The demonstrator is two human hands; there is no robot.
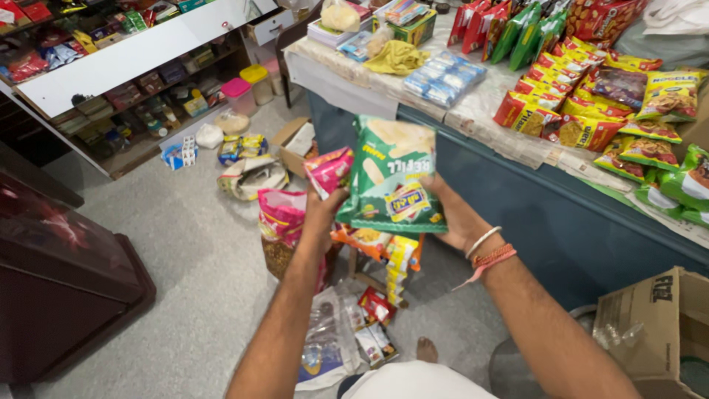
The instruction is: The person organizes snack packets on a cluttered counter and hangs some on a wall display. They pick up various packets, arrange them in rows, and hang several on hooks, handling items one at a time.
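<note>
The left hand [323, 210] clamps 1 small pink foil packet [329, 168] at 10 o'clock; both hands grip 1 green plastic snack bag [390, 181] at centre, the right hand [454, 210] closed on its 3 o'clock edge.

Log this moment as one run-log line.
left hand: grips pink packet and green snack bag | right hand: holds the bag's right edge | below: packets on floor | right: counter with snack packs
</note>
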